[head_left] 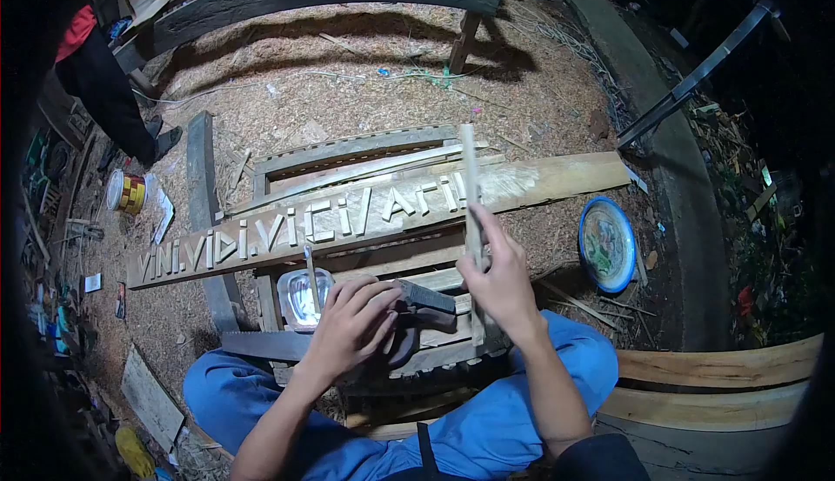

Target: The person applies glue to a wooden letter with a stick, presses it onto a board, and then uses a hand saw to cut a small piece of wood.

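Note:
My right hand grips a thin wooden strip, held upright in view between thumb and fingers. The strip crosses in front of a long wooden board. Raised letters made of small wood pieces run along that board. My left hand is closed, with its fingers curled beside a dark grey block; what lies under the fingers is hidden. Close to this hand is a handsaw, its blade pointing left and its dark handle partly covered. A clear plastic tub with a stick in it stands just beyond my left hand.
A blue-rimmed basin sits on the right, a yellow-red bucket on the left. Under the board lies a slatted wooden frame. A person in dark trousers stands far left. Sawdust covers the ground; planks lie lower right.

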`<state>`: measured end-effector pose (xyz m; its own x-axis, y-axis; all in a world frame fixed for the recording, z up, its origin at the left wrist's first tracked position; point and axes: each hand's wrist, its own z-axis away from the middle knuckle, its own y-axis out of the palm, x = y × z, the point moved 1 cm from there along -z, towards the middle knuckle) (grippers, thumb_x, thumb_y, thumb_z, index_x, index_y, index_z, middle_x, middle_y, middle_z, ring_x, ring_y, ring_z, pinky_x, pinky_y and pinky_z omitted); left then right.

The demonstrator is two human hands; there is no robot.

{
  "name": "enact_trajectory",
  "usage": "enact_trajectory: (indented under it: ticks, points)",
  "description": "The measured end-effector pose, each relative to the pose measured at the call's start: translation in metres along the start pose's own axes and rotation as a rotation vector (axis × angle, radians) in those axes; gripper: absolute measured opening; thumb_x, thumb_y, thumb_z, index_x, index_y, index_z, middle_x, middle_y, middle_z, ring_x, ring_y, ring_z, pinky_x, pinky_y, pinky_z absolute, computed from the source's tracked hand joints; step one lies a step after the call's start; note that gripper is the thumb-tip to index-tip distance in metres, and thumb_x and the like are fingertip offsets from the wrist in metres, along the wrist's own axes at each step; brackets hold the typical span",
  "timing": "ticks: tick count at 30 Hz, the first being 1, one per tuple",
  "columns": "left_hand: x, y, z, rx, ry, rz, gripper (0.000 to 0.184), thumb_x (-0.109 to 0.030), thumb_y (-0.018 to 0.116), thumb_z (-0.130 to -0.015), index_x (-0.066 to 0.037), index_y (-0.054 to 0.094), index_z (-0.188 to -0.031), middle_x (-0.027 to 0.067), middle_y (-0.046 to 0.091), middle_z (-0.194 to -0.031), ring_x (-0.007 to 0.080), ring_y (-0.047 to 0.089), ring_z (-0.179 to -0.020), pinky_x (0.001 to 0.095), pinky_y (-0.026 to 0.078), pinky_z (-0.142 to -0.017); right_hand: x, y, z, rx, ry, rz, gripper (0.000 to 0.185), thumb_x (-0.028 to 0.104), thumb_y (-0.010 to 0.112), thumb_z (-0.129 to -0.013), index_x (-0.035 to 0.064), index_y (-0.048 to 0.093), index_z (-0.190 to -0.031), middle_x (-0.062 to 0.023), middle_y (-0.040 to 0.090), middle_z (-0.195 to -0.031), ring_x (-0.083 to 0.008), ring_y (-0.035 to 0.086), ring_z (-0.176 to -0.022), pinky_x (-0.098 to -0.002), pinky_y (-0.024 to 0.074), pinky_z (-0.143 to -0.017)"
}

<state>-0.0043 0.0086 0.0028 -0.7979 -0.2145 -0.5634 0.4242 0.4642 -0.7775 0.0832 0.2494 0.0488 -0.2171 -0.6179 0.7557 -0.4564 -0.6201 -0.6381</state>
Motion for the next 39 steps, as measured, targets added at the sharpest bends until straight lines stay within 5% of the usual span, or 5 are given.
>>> enact_trajectory:
  ticks: [10,15,17,22,39]
  points:
    - [-0.005,-0.009,0.003,-0.314,-0.222,0.261,0.024,-0.011,0.071,-0.093,-0.002,0.068,-0.116,0.0164,0.067,-0.115,0.0338,0.059,-0.112,0.0434,0.044,-0.098,0.036,0.061,0.040,0.162,-0.520,-0.260,0.058,0.007,0.069,-0.091,0.0032,0.049,-0.145,-0.0246,0.068,-0.122,-0.0384,0.074,-0.091,-0.0448,0.0618,-0.076]
    - [0.001,-0.017,0.009,-0.428,-0.260,0.429,0.016,-0.010,0.068,-0.098,0.001,0.069,-0.110,0.0125,0.070,-0.104,0.0255,0.066,-0.096,0.0376,0.049,-0.090,0.048,0.072,0.041,0.244,-0.505,-0.268,0.059,0.014,0.073,-0.092,0.0053,0.050,-0.146,-0.0222,0.073,-0.110,-0.0345,0.075,-0.079,-0.0431,0.0603,-0.068]
    - [0.007,-0.017,0.017,-0.457,-0.514,0.697,0.016,-0.011,0.066,-0.101,0.002,0.070,-0.110,0.0124,0.071,-0.104,0.0174,0.066,-0.093,0.0325,0.052,-0.083,0.053,0.078,0.037,0.237,-0.559,-0.248,0.058,0.015,0.074,-0.093,0.0049,0.050,-0.145,-0.0200,0.074,-0.104,-0.0326,0.075,-0.076,-0.0412,0.0597,-0.065]
    - [0.015,-0.035,0.022,-0.567,-0.532,0.679,0.025,-0.019,0.058,-0.109,0.003,0.067,-0.117,0.0022,0.068,-0.083,0.0066,0.064,-0.074,0.0230,0.050,-0.065,0.062,0.094,0.027,0.152,-0.704,-0.182,0.024,0.004,0.077,-0.088,0.0026,0.070,-0.111,-0.0095,0.074,-0.083,-0.0231,0.073,-0.068,-0.0339,0.0556,-0.060]
    - [0.054,-0.078,0.076,-0.558,-0.756,0.742,0.026,-0.022,0.052,-0.111,0.001,0.063,-0.117,0.0018,0.064,-0.077,0.0076,0.060,-0.063,0.0245,0.048,-0.058,0.072,0.143,0.003,0.415,-0.798,0.046,0.024,0.022,0.082,-0.085,0.0058,0.065,-0.082,-0.0083,0.060,-0.070,-0.0290,0.063,-0.061,-0.0416,0.0505,-0.057]
